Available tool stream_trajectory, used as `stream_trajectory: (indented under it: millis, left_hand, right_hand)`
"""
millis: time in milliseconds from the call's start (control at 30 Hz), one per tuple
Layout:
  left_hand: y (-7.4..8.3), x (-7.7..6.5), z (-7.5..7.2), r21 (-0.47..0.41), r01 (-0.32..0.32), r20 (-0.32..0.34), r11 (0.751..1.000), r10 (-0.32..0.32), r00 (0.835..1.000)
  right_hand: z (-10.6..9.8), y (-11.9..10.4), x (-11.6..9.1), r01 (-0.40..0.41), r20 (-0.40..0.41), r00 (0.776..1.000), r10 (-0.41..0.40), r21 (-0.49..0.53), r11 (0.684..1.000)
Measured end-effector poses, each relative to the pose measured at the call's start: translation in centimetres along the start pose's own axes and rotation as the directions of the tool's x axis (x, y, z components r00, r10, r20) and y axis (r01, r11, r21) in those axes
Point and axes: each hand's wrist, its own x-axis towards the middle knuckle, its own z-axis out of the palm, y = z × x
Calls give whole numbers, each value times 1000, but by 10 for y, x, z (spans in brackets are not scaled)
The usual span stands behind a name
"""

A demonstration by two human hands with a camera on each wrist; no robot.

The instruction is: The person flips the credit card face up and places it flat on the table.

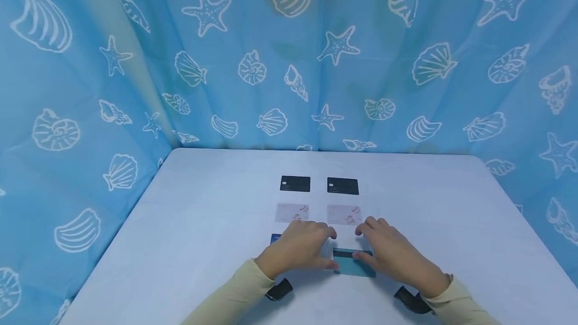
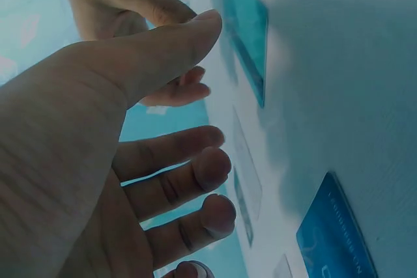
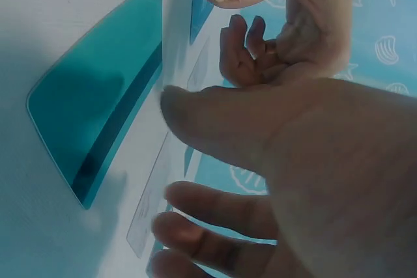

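Observation:
A teal card with a dark stripe along its far edge lies flat on the white table. My right hand hovers over its right end, the thumb overlapping the card in the head view; a gap shows below the thumb in the right wrist view. Left of the card is my left hand, fingers loosely bent and apart, holding nothing. Beneath it lies a blue card, mostly hidden from the head view. The right hand's fingers are also spread, with nothing between them.
Farther back lie two pale cards with pink prints, the left one and the right one. Behind them are two black cards, left and right. A blue seashell-patterned curtain hangs behind the white table.

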Motion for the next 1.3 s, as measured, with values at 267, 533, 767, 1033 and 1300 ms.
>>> stream_trajectory:
  millis: [267, 533, 767, 1033, 1300]
  left_hand:
    - [0, 3, 4, 37, -33, -17, 999, 34, 999]
    - [6, 5, 7, 19, -12, 68, 1000, 10, 998]
    - [9, 3, 9, -8, 7, 68, 1000, -7, 998]
    - [4, 0, 13, 13, 19, 54, 1000, -20, 998]
    - [1, 3, 15, 19, 33, 34, 999, -33, 999]
  right_hand:
    - [-2, 0, 4, -19, 115, 993, 22, -28, 999]
    - [-4, 5, 3, -46, 174, 984, 49, -19, 999]
    - [2, 6, 3, -77, 174, 982, 73, 18, 997]
    - [11, 6, 7, -107, 153, 983, 99, 48, 993]
    - [12, 7, 11, -83, 101, 992, 79, 41, 996]
